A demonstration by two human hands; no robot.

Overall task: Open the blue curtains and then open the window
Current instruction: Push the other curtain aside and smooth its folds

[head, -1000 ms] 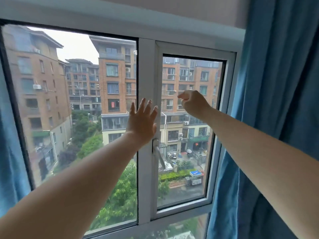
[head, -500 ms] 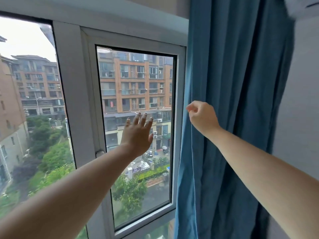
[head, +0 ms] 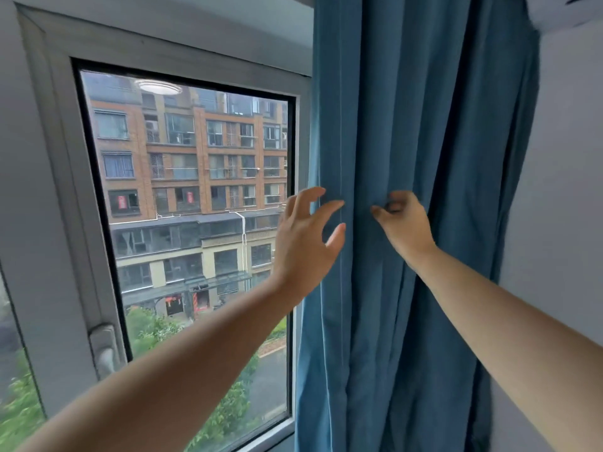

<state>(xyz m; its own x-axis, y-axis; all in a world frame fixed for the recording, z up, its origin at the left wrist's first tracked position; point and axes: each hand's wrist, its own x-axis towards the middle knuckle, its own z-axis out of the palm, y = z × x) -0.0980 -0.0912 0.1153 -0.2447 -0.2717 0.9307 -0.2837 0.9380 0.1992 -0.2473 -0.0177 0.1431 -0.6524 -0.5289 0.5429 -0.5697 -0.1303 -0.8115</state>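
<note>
The blue curtain point(head: 408, 125) hangs bunched in folds at the right of the window. My right hand point(head: 403, 225) is closed on a fold of it at mid height. My left hand point(head: 305, 243) is open with fingers spread, its fingertips at the curtain's left edge, in front of the pane's right side. The window sash point(head: 195, 203) has a grey frame and is closed; its handle point(head: 104, 349) sits low on the left stile, pointing down. The curtain covers the right side of the frame.
A grey wall point(head: 561, 190) runs along the right of the curtain, with a white appliance corner point(head: 567, 11) at the top right. A second pane point(head: 13, 386) shows at the far left. Brick buildings and trees lie outside.
The view has swung right. My right hand went from the window pane to the curtain and gripped a fold. My left hand left the centre frame and moved right to the curtain's edge.
</note>
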